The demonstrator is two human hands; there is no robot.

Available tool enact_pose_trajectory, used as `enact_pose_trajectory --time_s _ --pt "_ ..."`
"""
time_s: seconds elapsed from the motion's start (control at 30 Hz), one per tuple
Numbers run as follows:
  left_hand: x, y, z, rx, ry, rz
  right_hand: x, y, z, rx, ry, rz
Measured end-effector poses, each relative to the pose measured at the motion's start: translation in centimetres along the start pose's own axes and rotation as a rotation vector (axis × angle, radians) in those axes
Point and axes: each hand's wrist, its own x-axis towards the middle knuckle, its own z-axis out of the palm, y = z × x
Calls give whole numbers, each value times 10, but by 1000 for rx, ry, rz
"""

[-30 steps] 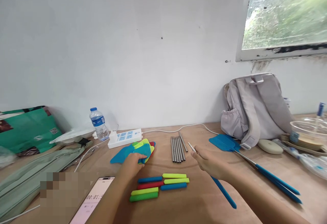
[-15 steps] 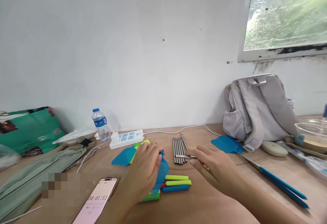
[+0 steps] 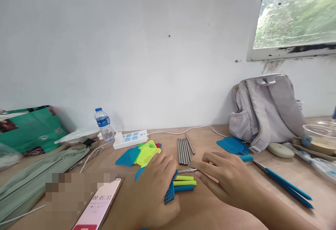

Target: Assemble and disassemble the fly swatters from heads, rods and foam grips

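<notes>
My left hand (image 3: 160, 184) is closed around a blue perforated fly swatter head (image 3: 169, 193), folded in the fingers. Between thumb and fingers, my right hand (image 3: 223, 174) pinches a thin metal rod (image 3: 187, 170). The rod's tip meets the blue swatter head at my left hand; whether it sits inside the socket is hidden. Past the right hand's knuckles shows a blue tube end (image 3: 246, 158); I cannot tell if it belongs to the rod. Several metal rods (image 3: 184, 152) lie side by side behind. Yellow and blue handles (image 3: 185, 183) lie between my hands.
Yellow and blue swatter heads (image 3: 148, 155) lie left of the rods, before a white power strip (image 3: 131, 139). Two blue-handled swatters (image 3: 286, 186) lie at right, near a grey backpack (image 3: 267, 114). A phone (image 3: 101, 202) and a water bottle (image 3: 104, 125) are at left.
My left hand has turned and moved right with the swatter head. The rod in my right hand has come down to meet it. The yellow heads are now uncovered.
</notes>
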Motion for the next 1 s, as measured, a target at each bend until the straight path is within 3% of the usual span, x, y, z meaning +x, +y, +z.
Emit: enact_pose_trajectory --time_s 0.3,0.8,1.0 --pt "-1 5 3 50 -31 26 -1 -3 -2 29 -20 -74" --pt "9 -2 20 -62 -136 52 -8 -16 25 -205 34 -196" --pt "7 -8 33 -41 -101 68 -11 -20 35 -220 69 -192"
